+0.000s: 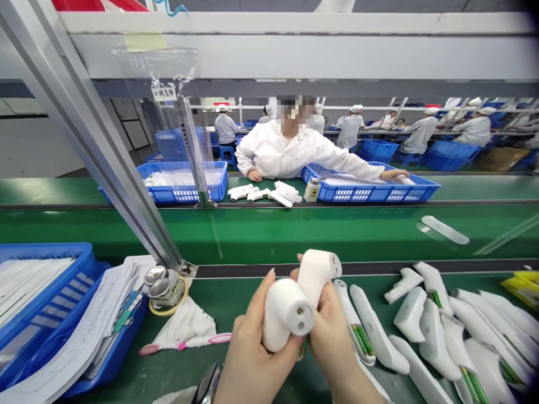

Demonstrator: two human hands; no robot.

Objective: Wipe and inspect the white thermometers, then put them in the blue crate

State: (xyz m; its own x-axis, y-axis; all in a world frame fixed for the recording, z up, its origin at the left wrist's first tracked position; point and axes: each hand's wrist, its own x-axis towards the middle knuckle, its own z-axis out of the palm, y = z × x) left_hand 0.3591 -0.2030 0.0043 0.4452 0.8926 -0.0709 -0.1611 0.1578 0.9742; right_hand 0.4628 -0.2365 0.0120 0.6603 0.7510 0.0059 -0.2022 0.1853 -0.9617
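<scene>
My left hand (252, 342) is wrapped round a white thermometer-like device (280, 314), whose round end with two small holes faces right. Just behind it, my right hand (332, 331) grips a second white device (314, 275) of the same shape. The two devices are close together above the green work surface, and they look to be touching. A bit of green shows under the left one. On the right lie several more white devices (433, 336), some with green batteries (362, 339) showing in their handles.
Blue baskets with papers (90, 314) stand at the left, beside glass jars (162, 289) and a pink-and-white toothbrush (185, 343). A metal post (96, 134) rises at left. Across the green conveyor (261, 230), a person in white (290, 151) reaches into a blue basket (370, 191).
</scene>
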